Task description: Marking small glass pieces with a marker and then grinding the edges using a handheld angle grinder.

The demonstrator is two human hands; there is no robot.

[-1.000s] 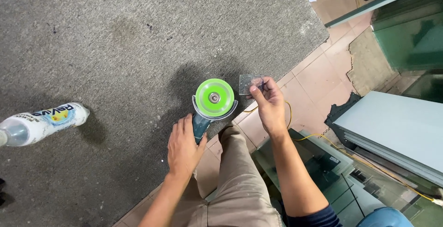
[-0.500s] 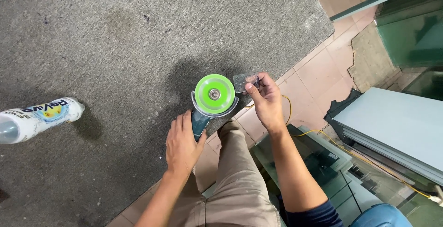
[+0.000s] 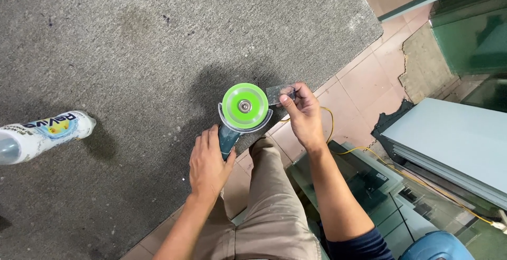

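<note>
1. Gripping the grinder's body [image 3: 228, 136], the left hand [image 3: 208, 165] was closed round it, its green disc [image 3: 244, 105] facing up above the grey mat [image 3: 132, 54].
2. The right hand [image 3: 303, 114] pinched a small glass piece [image 3: 279, 94] just right of the disc.
3. Fingertips sat close to the wheel; a slip could likely cut them.
4. A plastic bottle [image 3: 42, 133] lay far left.

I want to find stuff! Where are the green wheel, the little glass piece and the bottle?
green wheel [image 3: 244, 105], head view, on its green face beside the hub.
little glass piece [image 3: 275, 94], head view, on its bare middle.
bottle [image 3: 45, 134], head view, on its label.
</note>
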